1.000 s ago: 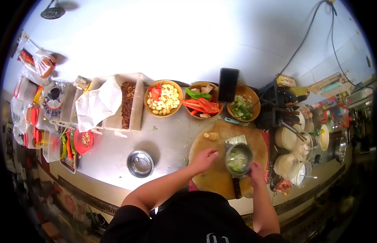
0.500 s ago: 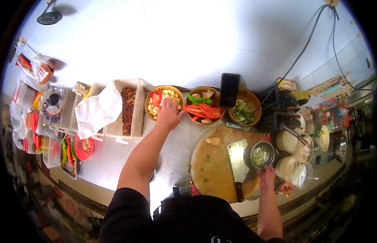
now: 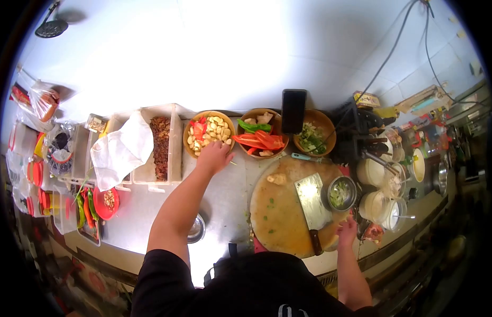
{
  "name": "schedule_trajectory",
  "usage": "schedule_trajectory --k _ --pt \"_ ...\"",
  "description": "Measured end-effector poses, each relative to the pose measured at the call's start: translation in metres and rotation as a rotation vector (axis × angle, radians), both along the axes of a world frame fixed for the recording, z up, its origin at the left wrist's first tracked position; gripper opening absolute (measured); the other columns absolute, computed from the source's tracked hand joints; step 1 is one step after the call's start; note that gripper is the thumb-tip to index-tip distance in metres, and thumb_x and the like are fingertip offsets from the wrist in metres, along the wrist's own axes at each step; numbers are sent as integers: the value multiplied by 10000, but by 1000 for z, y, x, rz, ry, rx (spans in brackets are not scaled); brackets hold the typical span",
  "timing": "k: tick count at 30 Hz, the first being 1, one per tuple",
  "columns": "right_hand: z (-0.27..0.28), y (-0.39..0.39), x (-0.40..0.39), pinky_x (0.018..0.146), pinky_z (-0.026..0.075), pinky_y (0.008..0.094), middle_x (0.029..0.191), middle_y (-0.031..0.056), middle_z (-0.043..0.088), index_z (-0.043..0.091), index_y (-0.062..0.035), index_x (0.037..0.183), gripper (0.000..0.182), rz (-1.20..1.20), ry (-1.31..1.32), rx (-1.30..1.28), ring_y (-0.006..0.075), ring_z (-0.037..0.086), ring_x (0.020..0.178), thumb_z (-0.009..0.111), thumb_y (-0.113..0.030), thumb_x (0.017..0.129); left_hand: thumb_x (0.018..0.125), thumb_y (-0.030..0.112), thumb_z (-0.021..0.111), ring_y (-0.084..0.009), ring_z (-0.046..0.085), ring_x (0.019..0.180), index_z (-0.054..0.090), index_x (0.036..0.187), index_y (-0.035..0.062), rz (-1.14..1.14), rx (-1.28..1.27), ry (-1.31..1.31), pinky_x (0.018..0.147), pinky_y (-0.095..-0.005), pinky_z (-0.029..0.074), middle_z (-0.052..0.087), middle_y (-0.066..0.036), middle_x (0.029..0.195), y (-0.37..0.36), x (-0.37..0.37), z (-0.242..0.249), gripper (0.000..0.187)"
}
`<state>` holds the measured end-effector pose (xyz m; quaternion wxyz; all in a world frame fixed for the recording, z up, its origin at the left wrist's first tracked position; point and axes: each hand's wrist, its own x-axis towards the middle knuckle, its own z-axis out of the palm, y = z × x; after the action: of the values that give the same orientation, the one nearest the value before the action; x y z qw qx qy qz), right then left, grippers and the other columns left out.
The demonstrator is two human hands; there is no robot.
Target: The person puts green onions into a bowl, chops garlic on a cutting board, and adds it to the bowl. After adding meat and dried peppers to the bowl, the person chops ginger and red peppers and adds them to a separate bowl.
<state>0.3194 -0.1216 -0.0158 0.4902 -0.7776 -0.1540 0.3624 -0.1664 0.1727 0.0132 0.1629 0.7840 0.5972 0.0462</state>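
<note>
My left hand [image 3: 215,154] is at the lower edge of a bowl of garlic cloves [image 3: 218,130] with some red pieces; its fingers are curled over the rim, and whatever they hold is hidden. My right hand [image 3: 347,231] is just below a metal bowl of chopped greens [image 3: 340,194], its fingers bent, apart from the bowl. That bowl stands on a round cutting board [image 3: 272,222], beside a cleaver [image 3: 312,201] and a piece of ginger [image 3: 276,179]. Right of the garlic is a bowl with red peppers [image 3: 263,140].
A phone [image 3: 294,111] stands upright between the pepper bowl and a bowl of cut scallion [image 3: 312,140]. White bins, one with dried chili [image 3: 160,148], and a white cloth [image 3: 121,153] are at the left. Tubs of seasoning [image 3: 374,206] stand right of the board.
My left hand has drawn back from the middle of the garlic bowl to its lower edge. My right hand has moved down, away from the metal bowl. The view has shifted slightly.
</note>
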Motion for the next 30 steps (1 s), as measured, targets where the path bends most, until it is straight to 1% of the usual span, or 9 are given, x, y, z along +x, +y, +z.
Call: schedule_trajectory --k 2,4,10,12,16,18,25,27,30 --pt "-2 -19 -11 645 526 311 989 81 613 534 -64 1208 306 113 -152 -34 201 622 731 595 -104 910 912 457 578 -347 611 979 635 1062 84 0 108 52 823 -468 500 622 -159 1063 -2 3 -7 407" --pt "8 -28 -38 668 533 313 967 95 633 561 -51 1193 320 496 -609 -143 196 641 763 634 -97 885 920 444 574 -342 610 995 636 1073 86 -25 127 67 838 -465 501 623 -157 1057 -1 2 -11 395" --pt "32 -45 -84 773 536 376 994 156 654 575 -21 1200 466 670 -692 -254 286 662 854 745 -227 818 905 448 607 -338 634 955 663 1002 96 -58 57 -78 825 -450 513 646 -146 1027 3 -6 -5 370" --pt "39 -48 -88 809 529 410 1010 173 655 571 -16 1212 509 803 -908 -255 350 653 888 757 -234 791 890 440 634 -328 645 905 665 959 104 -44 102 -106 794 -442 519 657 -126 971 1 -8 -7 344" --pt "38 -45 -83 828 521 437 1004 194 655 568 -12 1209 564 846 -899 -210 392 641 918 780 -225 732 852 399 700 -312 660 779 660 850 123 86 237 -222 697 -437 525 675 -84 814 2 -6 -13 279" --pt "61 -29 -97 818 523 425 977 196 653 567 -9 1141 539 786 -652 -451 376 645 910 786 -196 685 851 384 705 -319 660 765 666 858 121 68 278 -252 684 -438 526 680 -97 800 5 -9 -15 265" --pt "64 -50 -107 743 528 403 892 182 665 558 -21 957 380 560 -623 -392 340 665 829 771 -171 680 865 345 684 -358 664 778 694 924 83 264 237 -427 701 -446 530 692 -167 820 20 -17 4 268" --pt "64 -68 -104 707 519 355 834 134 661 559 -15 940 349 498 -355 -333 239 656 779 762 -140 684 867 347 682 -362 665 786 697 938 81 238 245 -408 707 -447 531 693 -173 827 17 -9 17 276" --pt "70 -97 -107 643 501 311 782 87 636 549 -12 943 318 421 -259 -281 160 613 702 735 -93 698 866 348 682 -368 668 792 702 963 82 226 288 -435 707 -449 533 694 -180 838 19 4 19 284"
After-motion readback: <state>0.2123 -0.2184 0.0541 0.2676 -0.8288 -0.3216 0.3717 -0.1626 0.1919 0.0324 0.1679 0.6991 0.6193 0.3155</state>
